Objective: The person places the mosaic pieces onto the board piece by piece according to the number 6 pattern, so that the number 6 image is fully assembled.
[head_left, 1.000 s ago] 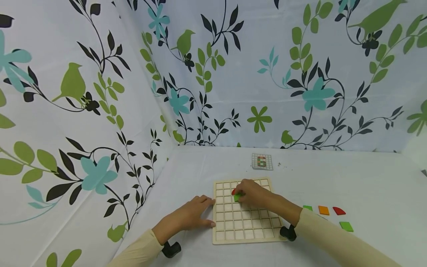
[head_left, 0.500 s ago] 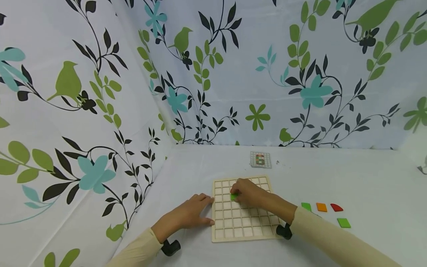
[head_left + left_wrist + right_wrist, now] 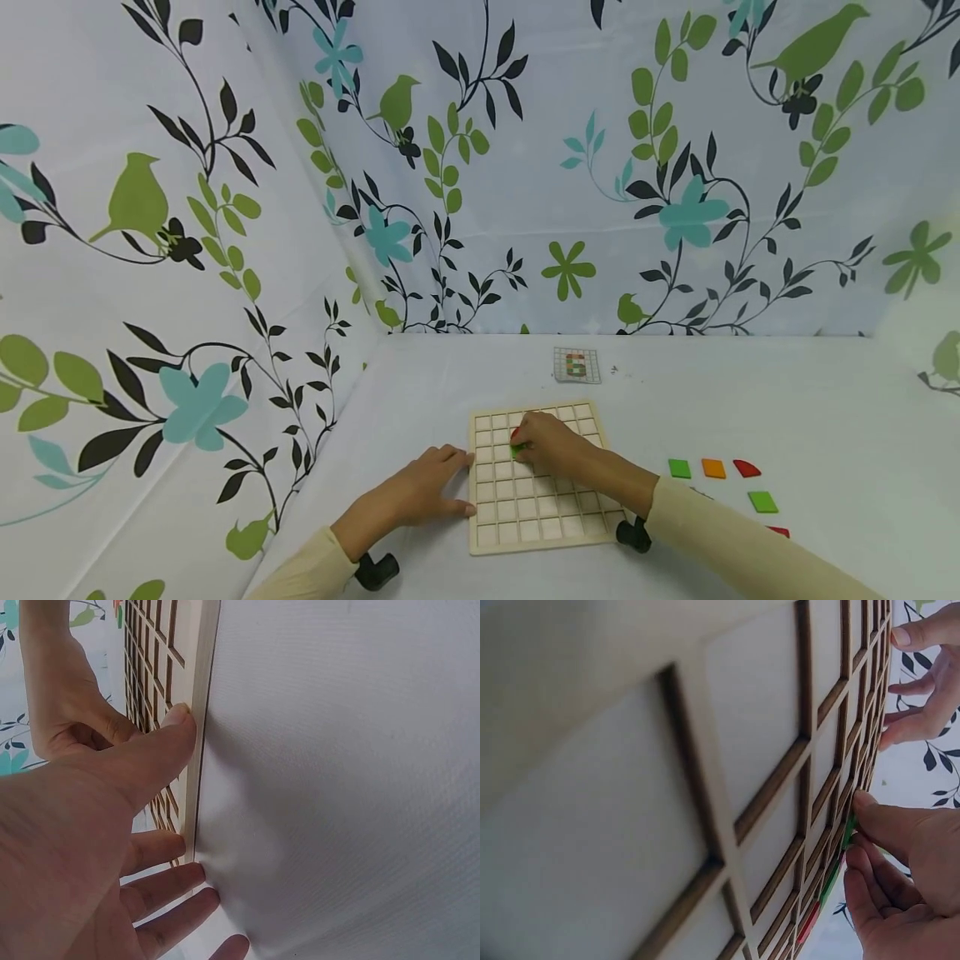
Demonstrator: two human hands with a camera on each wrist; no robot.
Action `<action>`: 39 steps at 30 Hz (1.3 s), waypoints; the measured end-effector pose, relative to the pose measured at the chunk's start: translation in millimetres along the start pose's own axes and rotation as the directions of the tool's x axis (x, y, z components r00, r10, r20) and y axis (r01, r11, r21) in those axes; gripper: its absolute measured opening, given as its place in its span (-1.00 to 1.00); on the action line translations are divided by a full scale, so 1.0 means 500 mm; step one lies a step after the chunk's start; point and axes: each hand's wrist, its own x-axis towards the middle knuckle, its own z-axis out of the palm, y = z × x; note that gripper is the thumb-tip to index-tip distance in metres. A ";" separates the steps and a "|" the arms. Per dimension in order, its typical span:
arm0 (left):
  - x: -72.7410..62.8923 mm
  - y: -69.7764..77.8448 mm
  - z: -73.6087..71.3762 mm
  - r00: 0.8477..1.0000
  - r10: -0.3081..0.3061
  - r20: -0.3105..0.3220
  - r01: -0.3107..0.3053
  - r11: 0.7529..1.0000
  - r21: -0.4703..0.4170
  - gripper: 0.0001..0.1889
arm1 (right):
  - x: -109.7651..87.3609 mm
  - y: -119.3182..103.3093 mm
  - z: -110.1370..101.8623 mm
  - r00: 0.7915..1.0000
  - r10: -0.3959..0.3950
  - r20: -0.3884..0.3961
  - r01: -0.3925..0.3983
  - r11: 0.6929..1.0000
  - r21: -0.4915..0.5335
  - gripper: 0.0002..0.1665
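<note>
A pale wooden grid board [image 3: 540, 547] lies on the white table. My left hand [image 3: 423, 485] rests at its left edge, fingers spread and thumb [image 3: 176, 720] touching the rim. Over the upper part of the grid, my right hand [image 3: 551, 446] pinches a small green tile [image 3: 517, 452] between thumb and fingers, low at the board. A red piece [image 3: 514, 432] shows just beyond those fingertips. In the right wrist view, another green tile [image 3: 830, 881] and the red piece [image 3: 808, 921] sit in the grid near the right fingers. The right hand hides part of the grid.
Right of the board lie a green tile [image 3: 679, 468], an orange tile [image 3: 714, 468], a red quarter-round piece [image 3: 746, 468] and another green tile [image 3: 763, 502]. A red piece [image 3: 780, 531] peeks out beside the right sleeve. A small printed pattern card [image 3: 577, 365] lies behind the board.
My right hand stays over the same part of the board, its fingers shifting slightly about the green tile. The left hand holds its place. The head view has shifted a little.
</note>
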 end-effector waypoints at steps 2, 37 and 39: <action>-0.001 0.001 0.000 1.000 0.006 -0.004 -0.006 1.000 0.003 -0.13 | -0.003 -0.005 0.001 1.000 0.030 0.005 -0.030 1.000 0.008 -0.73; 0.002 0.002 0.002 1.000 0.011 -0.013 -0.010 1.000 0.013 -0.13 | -0.346 0.160 -0.248 0.870 0.402 -0.284 -0.416 0.909 0.012 -0.67; 0.002 0.001 0.003 1.000 0.010 -0.014 -0.010 1.000 0.010 -0.13 | -0.371 0.172 -0.255 0.864 0.424 -0.271 -0.437 0.899 0.014 -0.65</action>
